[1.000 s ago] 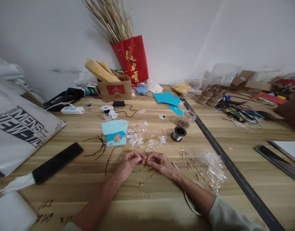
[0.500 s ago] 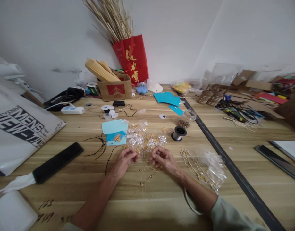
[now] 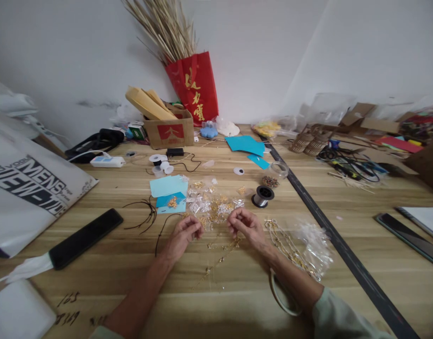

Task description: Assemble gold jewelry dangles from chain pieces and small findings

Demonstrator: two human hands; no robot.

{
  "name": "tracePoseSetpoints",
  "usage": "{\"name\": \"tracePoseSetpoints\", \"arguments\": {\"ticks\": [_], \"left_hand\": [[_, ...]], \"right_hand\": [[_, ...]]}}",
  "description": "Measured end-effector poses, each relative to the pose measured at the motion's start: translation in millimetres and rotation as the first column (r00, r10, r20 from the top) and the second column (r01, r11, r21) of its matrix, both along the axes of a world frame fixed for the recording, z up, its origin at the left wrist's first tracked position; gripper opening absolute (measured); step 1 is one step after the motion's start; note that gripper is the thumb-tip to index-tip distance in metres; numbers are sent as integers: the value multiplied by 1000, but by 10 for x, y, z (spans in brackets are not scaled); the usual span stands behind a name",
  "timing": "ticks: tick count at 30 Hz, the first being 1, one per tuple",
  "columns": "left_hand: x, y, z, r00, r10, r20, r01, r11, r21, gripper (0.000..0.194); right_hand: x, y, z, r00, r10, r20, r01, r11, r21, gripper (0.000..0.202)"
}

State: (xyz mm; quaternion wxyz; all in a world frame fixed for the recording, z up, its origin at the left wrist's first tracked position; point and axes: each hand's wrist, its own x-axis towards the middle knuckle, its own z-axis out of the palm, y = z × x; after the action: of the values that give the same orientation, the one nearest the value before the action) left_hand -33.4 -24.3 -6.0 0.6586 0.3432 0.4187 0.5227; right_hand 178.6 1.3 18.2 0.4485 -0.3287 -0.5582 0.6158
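My left hand (image 3: pixel 184 236) is closed in a pinch above the table, thumb against the fingertips; whatever is between them is too small to make out. Across from it, a short gap away, my right hand (image 3: pixel 250 230) also pinches, its held item too fine to name. A thin gold chain with beads (image 3: pixel 220 259) lies on the wood just below and between the hands, one end passing close under my right fingers. Small clear bags of gold and silver jewellery findings (image 3: pixel 211 202) lie right beyond my fingertips. Black cord (image 3: pixel 158 235) curves beside my left hand.
A spool of wire (image 3: pixel 262 196) and a jar of beads (image 3: pixel 273 176) stand behind my right hand. Gold and silver chains (image 3: pixel 285 245) lie to its right by crumpled plastic (image 3: pixel 313 249). Blue cards (image 3: pixel 169 186) and a black phone (image 3: pixel 85 238) are on the left.
My right hand has moved slightly right and up, widening the gap between the hands. The gold chain's right end has shifted a little. My left hand has hardly moved.
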Motion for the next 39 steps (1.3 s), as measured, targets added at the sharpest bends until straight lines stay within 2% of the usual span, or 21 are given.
{"name": "tracePoseSetpoints", "arguments": {"ticks": [7, 12, 17, 22, 29, 32, 36, 39], "left_hand": [[-9, -3, -1, 1000, -14, 14, 14, 1000, -2, 26], [-16, -5, 25, 1000, -7, 7, 7, 1000, -4, 26], [-22, 3, 46, 999, 35, -1, -35, 999, -11, 27], [-3, 11, 15, 999, 46, -29, -47, 998, -31, 31], [98, 25, 22, 967, 46, -250, -45, 999, 10, 26], [137, 62, 57, 920, 37, -389, -17, 998, 55, 24], [167, 163, 92, 853, -1, -522, 83, 987, 134, 18], [186, 271, 91, 774, 7, -633, 155, 967, 200, 11]], "right_hand": [[-18, -11, -47, 1000, -6, 8, 6, 1000, -28, 29], [-55, -18, -148, 1000, 2, 5, -2, 999, -41, 28], [-62, 23, -273, 999, -42, 11, 43, 996, -76, 30], [-43, 59, -326, 997, -83, -3, 82, 992, -101, 31], [-31, 93, -339, 986, -168, 4, 168, 981, -102, 31], [-21, 115, -344, 981, -196, 0, 195, 976, -101, 30], [-4, 138, -332, 981, -194, 4, 194, 978, -83, 29], [1, 151, -328, 978, -208, 7, 208, 975, -84, 29]]}}
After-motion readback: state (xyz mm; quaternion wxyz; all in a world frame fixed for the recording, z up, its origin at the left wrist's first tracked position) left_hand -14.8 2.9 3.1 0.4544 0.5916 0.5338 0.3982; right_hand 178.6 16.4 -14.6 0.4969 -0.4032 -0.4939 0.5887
